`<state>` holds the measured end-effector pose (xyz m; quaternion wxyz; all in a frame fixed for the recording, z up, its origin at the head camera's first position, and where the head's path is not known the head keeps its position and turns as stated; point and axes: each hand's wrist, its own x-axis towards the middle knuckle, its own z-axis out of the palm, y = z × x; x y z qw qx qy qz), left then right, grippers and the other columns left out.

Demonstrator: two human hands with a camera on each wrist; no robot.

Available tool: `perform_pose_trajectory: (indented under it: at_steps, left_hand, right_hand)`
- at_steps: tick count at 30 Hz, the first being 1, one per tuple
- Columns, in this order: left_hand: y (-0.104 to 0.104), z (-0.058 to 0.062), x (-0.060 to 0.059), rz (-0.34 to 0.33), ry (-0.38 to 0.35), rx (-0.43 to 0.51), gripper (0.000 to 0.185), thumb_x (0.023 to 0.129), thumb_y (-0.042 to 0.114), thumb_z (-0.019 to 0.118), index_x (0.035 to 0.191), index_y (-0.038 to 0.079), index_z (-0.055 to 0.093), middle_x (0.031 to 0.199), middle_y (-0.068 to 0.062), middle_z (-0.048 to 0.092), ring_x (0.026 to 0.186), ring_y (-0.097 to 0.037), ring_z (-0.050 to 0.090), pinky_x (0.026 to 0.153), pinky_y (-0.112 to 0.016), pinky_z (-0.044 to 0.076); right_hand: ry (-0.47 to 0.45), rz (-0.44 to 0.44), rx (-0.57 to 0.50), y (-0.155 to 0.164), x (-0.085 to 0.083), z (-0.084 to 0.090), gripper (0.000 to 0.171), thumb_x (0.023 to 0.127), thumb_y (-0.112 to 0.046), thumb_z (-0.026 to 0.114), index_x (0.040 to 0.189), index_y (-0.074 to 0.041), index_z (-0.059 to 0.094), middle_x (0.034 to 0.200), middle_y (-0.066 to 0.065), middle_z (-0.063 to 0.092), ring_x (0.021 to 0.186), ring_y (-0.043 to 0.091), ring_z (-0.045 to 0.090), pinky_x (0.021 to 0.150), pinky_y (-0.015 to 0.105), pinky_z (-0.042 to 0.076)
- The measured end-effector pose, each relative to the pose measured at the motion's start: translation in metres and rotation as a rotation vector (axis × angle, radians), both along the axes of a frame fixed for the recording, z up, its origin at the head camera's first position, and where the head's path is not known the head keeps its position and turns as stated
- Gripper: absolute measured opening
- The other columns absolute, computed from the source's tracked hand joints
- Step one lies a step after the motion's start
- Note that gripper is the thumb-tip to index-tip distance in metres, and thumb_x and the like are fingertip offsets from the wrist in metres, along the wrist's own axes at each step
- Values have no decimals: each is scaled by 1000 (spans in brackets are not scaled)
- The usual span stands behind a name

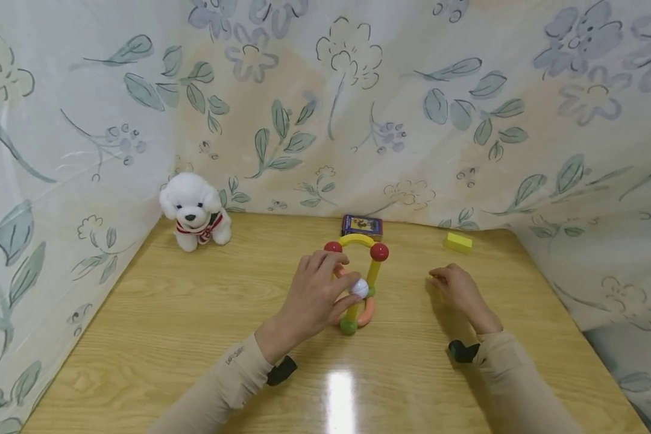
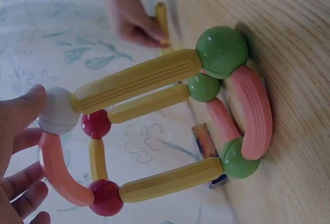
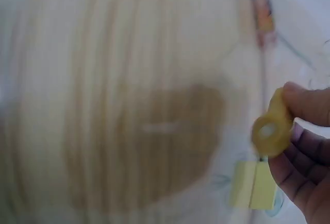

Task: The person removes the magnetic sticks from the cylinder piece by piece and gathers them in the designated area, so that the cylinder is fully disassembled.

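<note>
Now: left grip (image 1: 317, 295) pinching white plastic ball (image 1: 360, 287) atop rod-and-ball frame (image 2: 170, 116); right grip (image 1: 458, 289), at 3 o'clock, clamped on short yellow plastic rod (image 3: 271, 129).

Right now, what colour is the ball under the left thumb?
White ball, clearest in the left wrist view.

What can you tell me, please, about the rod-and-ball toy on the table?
The toy is a small open frame of glossy plastic: ribbed yellow rods and curved pink rods joined by green, red and one white ball. It stands upright on the wooden table, its green balls and pink curves at the bottom, red balls on top. The left hand holds it at the white ball.
</note>
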<state>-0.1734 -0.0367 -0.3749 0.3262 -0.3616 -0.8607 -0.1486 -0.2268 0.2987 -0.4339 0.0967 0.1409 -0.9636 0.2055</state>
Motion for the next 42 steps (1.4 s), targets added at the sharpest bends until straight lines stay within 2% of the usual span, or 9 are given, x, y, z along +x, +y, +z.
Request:
perform_pose_trajectory:
  at_steps: [7,10,14,16,18,25,33,36,42]
  left_hand:
    - [-6,-16,12,5,-10,293,16,80,17,70,89,8,60,89,-6,57,81,-20,52,69,-29,43]
    - [-8,-29,16,18,-225,332,11,77,9,63,86,8,57,81,-2,54,69,-13,49,58,-21,41]
    - [1,-48,13,44,-631,229,19,85,21,67,97,8,59,88,0,57,70,-8,51,58,-19,41]
    - [9,-55,9,49,-749,170,30,89,31,68,106,8,61,94,-2,59,75,-10,54,60,-21,43]
    - [17,-59,6,52,-804,149,40,89,39,69,114,8,61,98,-3,60,78,-11,55,62,-21,44]
    - [23,-60,6,50,-747,166,28,89,29,72,107,10,63,91,1,56,73,-10,47,59,-18,39]
    - [-11,-58,5,93,-708,294,12,86,13,69,94,8,62,87,-2,61,70,-9,52,59,-19,44]
    - [-22,-54,-2,119,-714,339,9,87,10,68,94,7,63,89,-5,66,71,-10,57,60,-21,47]
    - [-25,-53,-30,109,-826,403,16,93,12,63,109,6,64,99,-8,71,78,-14,64,63,-25,51]
  right_hand:
    - [-32,-11,14,9,-5,-12,27,92,-7,64,112,11,66,98,27,67,87,39,64,77,53,52]
    - [-45,-3,-57,-8,-6,-3,30,94,-10,63,119,7,64,104,26,67,91,38,64,78,52,52]
    - [-175,134,-256,-44,-8,7,35,96,-9,58,129,2,58,118,23,65,101,36,64,86,50,52]
    - [-260,210,-340,-61,-8,6,37,96,-7,56,133,0,54,124,22,63,107,35,63,90,49,52]
    - [-313,252,-382,-73,-8,5,38,94,-4,55,132,-1,55,124,21,63,107,35,63,90,48,52]
    - [-329,256,-389,-87,-5,-1,28,92,-6,61,120,-4,65,110,10,70,100,23,65,86,36,50]
    - [-344,282,-346,-92,12,1,19,91,-16,67,110,-12,69,99,3,70,92,15,62,81,28,50]
    - [-351,310,-340,-95,25,0,15,91,-22,69,105,-16,69,95,-1,69,88,11,62,76,24,51]
    - [-307,379,-356,-113,47,-3,13,93,-27,66,102,-18,68,90,-1,71,76,6,63,66,22,52]
